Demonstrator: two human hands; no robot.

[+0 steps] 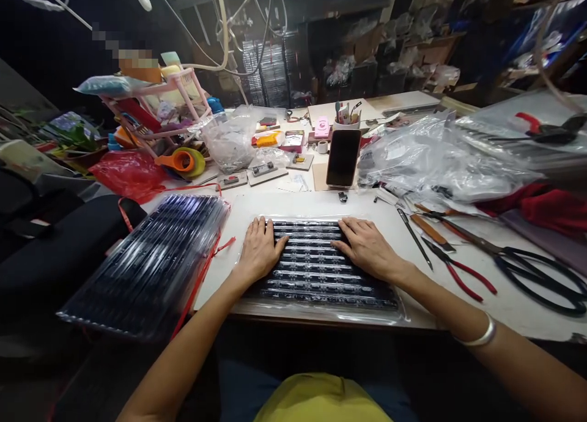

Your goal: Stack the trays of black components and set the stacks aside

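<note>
Directly in front of me on the white table lies a clear plastic tray (316, 266) with rows of small dark parts; its film-like edge reaches the table's front. My left hand (262, 246) rests flat on the tray's left side, fingers stretched forward and thumb out to the right. On its right side lies my right hand (367, 244), palm down with the fingers apart. Neither hand is wrapped round anything. To the left, a stack of similar trays (151, 263) hangs over the table edge, with red ribbon (197, 287) beside it.
A phone (343, 158) stands upright behind the tray. To the right lie red-handled pliers (458, 272), large black-handled scissors (518, 263) and a thin pen-like tool (415, 238). Clear plastic bags (435, 153) crowd the back right; a pink rack (156, 98) stands back left.
</note>
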